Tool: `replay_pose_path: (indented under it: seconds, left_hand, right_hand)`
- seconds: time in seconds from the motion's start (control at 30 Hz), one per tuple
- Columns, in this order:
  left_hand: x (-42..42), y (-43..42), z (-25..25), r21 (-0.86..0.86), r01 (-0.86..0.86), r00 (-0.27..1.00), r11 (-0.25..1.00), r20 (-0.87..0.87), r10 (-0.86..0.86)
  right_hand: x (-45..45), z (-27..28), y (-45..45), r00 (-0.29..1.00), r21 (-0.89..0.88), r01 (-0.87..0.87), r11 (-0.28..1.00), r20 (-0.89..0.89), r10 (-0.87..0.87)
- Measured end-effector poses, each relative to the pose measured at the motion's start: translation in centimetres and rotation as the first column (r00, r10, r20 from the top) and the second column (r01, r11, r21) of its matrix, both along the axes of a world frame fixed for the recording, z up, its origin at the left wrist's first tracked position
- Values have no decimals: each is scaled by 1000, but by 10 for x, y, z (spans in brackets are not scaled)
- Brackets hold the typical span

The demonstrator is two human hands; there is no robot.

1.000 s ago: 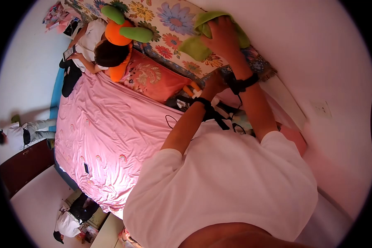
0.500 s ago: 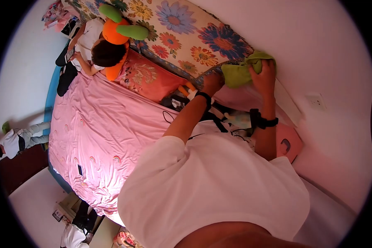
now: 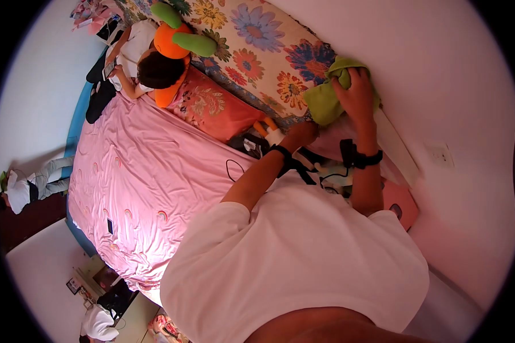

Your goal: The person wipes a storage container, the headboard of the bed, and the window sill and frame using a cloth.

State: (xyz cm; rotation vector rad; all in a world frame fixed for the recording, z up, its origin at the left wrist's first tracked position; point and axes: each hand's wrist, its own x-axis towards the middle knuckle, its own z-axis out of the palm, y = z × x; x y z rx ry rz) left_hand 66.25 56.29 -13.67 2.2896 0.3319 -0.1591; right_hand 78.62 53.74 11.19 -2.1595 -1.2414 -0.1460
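My right hand (image 3: 356,94) grips a crumpled green cloth (image 3: 325,102) and presses it against the corner of the floral padded headboard (image 3: 257,57), by the wall. Part of the cloth spreads out to the left of my fingers. Lower down, my left hand (image 3: 301,135) is beside the headboard's bottom edge, just below the cloth. Its fingers are in shadow and turned away, so what they do is hidden. Dark straps circle both my wrists. Close to my left hand are a small doll-like thing with orange legs (image 3: 264,127) and a black item.
A pink sheet (image 3: 149,166) covers the bed, with a red pillow (image 3: 217,106) along the headboard. A person (image 3: 134,57) sits at the far end beside an orange and green plush (image 3: 171,40). A dark phone-like slab (image 3: 110,226) lies on the sheet. A wall socket (image 3: 439,154) is at right.
The view has shifted slightly. My right hand and the cloth have moved a little down and left along the headboard corner. My left hand has moved slightly lower.
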Motion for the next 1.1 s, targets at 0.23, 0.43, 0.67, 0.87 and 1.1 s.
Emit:
replay_pose_path:
  seconds: [0.23,0.43,0.67,0.87,1.1]
  left_hand:
    - [24,19,-51,45,101,992,994,69,-104]
    - [20,46,10,-185,-28,958,982,277,80]
    - [-6,61,126,-518,51,965,854,247,91]
    - [-5,63,175,-927,-18,779,374,222,587]
    - [48,117,249,-379,-338,356,862,796,490]
  right_hand:
    - [-3,-22,38,960,-59,-85,995,263,98]
    - [4,-56,4,904,-85,35,996,427,5]
    - [-8,-48,-41,842,12,239,971,496,-213]
    - [-16,-31,-45,928,75,136,988,339,-154]
    - [-45,-40,-60,923,166,-140,976,-335,189]
